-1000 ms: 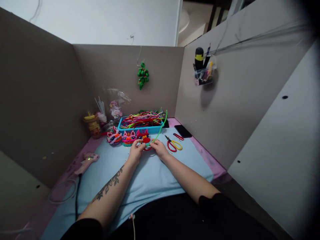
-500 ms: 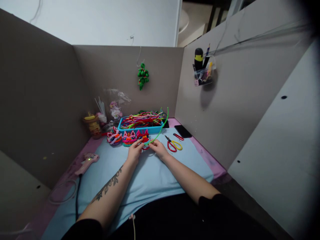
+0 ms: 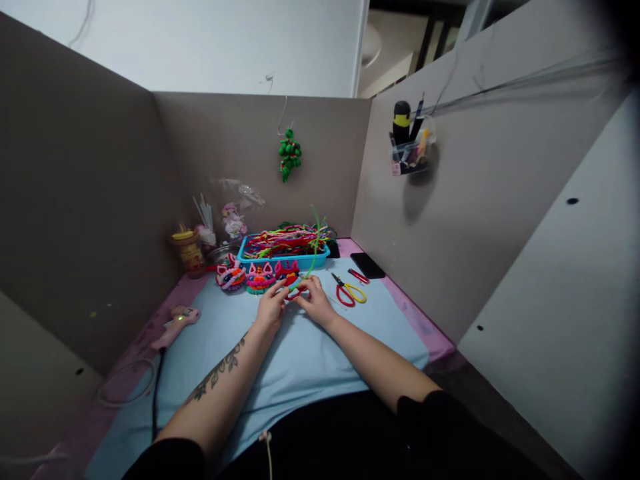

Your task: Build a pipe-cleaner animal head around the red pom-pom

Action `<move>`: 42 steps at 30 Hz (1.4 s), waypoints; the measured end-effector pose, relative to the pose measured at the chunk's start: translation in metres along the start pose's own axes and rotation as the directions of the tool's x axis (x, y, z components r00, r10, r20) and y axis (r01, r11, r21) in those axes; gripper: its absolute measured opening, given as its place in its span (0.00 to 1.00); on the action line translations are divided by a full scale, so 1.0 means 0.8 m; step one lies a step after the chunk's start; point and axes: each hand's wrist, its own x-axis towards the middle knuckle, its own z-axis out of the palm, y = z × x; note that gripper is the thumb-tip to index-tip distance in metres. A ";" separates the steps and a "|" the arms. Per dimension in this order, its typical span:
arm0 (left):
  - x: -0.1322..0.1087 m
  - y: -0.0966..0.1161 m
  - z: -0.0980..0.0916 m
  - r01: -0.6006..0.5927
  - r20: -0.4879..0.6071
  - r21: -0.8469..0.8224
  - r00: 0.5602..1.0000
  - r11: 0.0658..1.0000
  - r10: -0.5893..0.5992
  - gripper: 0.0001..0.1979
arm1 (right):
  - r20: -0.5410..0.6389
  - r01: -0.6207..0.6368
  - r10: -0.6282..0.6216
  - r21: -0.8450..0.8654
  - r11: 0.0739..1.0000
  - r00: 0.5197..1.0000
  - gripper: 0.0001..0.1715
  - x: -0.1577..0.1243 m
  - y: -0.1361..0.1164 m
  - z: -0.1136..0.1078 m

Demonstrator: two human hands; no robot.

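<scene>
Over the blue cloth (image 3: 300, 353), my left hand (image 3: 271, 307) pinches one side of a small red-and-blue pipe cleaner piece (image 3: 294, 285). My right hand (image 3: 316, 303) closes its fingers on the other side, where a long green pipe cleaner (image 3: 317, 243) joins it and sticks up and away from me. Fingers cover much of the piece, so its shape is unclear. Just behind my hands sit finished-looking animal heads of coloured pipe cleaner: a pink-and-orange one (image 3: 231, 275), a pink-and-teal one (image 3: 259, 279) and a red one (image 3: 286, 269).
A blue tray (image 3: 280, 261) piled with pipe cleaners stands at the back. Right of my hands lie red-and-yellow scissors (image 3: 348, 293), a red cutter (image 3: 359, 276) and a black phone (image 3: 368, 265). A pink glue gun (image 3: 176, 327) with a cord lies left, near a jar (image 3: 189, 252). Partitions enclose the table.
My right hand has turned and closed in nearer my left. The green pipe cleaner, bowed out to the right before, now stands more upright and farther left.
</scene>
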 end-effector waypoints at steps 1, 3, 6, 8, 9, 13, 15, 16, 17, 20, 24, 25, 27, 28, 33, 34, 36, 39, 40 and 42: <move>-0.001 0.000 0.000 0.003 0.001 -0.002 1.000 1.000 -0.003 0.36 | 0.000 0.014 -0.014 -0.006 1.000 1.000 0.14 0.000 0.001 0.000; -0.001 0.000 0.000 0.007 0.002 -0.004 1.000 1.000 -0.007 0.36 | 0.009 0.062 -0.061 -0.029 0.998 0.998 0.13 -0.001 0.002 -0.001; -0.002 0.000 0.001 0.001 0.001 0.003 1.000 1.000 -0.001 0.37 | 0.035 0.104 -0.102 -0.079 0.991 0.994 0.09 -0.002 0.000 -0.002; -0.004 0.002 0.001 -0.016 0.000 0.013 1.000 1.000 0.016 0.36 | 0.026 0.091 -0.089 -0.119 0.989 0.996 0.07 -0.003 -0.002 -0.003; -0.005 0.003 0.002 -0.029 -0.002 0.019 1.000 0.999 0.029 0.36 | 0.009 0.080 -0.079 -0.137 0.987 0.997 0.07 -0.003 -0.003 -0.004; -0.011 0.008 0.007 -0.105 -0.008 0.045 0.994 0.993 0.105 0.30 | -0.082 0.067 -0.084 -0.187 0.980 0.993 0.05 -0.003 -0.003 -0.003; -0.015 0.009 0.010 -0.133 -0.008 0.056 0.991 0.990 0.133 0.29 | -0.113 0.074 -0.097 -0.198 0.977 0.989 0.04 -0.003 -0.001 -0.002; -0.016 0.010 0.012 -0.142 -0.008 0.061 0.990 0.988 0.143 0.28 | -0.125 0.077 -0.103 -0.198 0.977 0.987 0.04 -0.003 0.001 -0.002; -0.016 0.010 0.012 -0.149 -0.009 0.064 0.989 0.987 0.150 0.28 | -0.135 0.080 -0.107 -0.194 0.978 0.985 0.04 -0.003 0.002 -0.001; -0.016 0.010 0.012 -0.156 -0.011 0.073 0.987 0.985 0.158 0.28 | -0.149 0.094 -0.118 -0.159 0.983 0.982 0.04 -0.002 0.003 0.000; -0.012 0.012 0.006 -0.151 -0.030 0.070 0.988 0.986 0.153 0.29 | -0.146 0.087 -0.100 -0.096 0.992 0.984 0.09 -0.001 0.003 -0.003; -0.011 0.013 0.005 -0.150 -0.037 0.068 0.988 0.986 0.152 0.30 | -0.141 0.082 -0.094 -0.086 0.993 0.986 0.11 0.000 0.003 -0.004; -0.010 0.013 0.003 -0.147 -0.044 0.065 0.988 0.987 0.151 0.30 | -0.130 0.093 -0.104 -0.088 0.992 0.986 0.11 0.000 0.004 -0.005; -0.010 0.013 0.003 -0.147 -0.045 0.065 0.988 0.987 0.150 0.30 | -0.126 0.112 -0.124 -0.097 0.989 0.984 0.10 0.000 0.004 -0.006; -0.014 0.012 0.008 -0.140 -0.030 0.065 0.989 0.988 0.143 0.29 | -0.106 0.175 -0.201 -0.213 0.961 0.974 0.06 -0.001 0.000 -0.005; -0.015 0.012 0.009 -0.137 -0.027 0.066 0.990 0.988 0.139 0.28 | -0.107 0.166 -0.197 -0.247 0.955 0.975 0.06 -0.001 -0.001 -0.004; -0.016 0.011 0.011 -0.130 -0.025 0.066 0.991 0.989 0.132 0.28 | -0.116 0.149 -0.192 -0.307 0.940 0.974 0.06 -0.001 -0.003 -0.003; -0.016 0.011 0.010 -0.123 -0.029 0.058 0.992 0.991 0.125 0.28 | -0.119 0.160 -0.215 -0.358 0.920 0.969 0.07 -0.002 -0.005 -0.002; -0.015 0.010 0.010 -0.121 -0.032 0.054 0.992 0.991 0.123 0.28 | -0.115 0.174 -0.230 -0.367 0.914 0.966 0.07 -0.003 -0.006 -0.002; -0.014 0.010 0.008 -0.118 -0.038 0.043 0.992 0.992 0.119 0.29 | -0.098 0.210 -0.266 -0.382 0.900 0.959 0.07 -0.004 -0.007 -0.002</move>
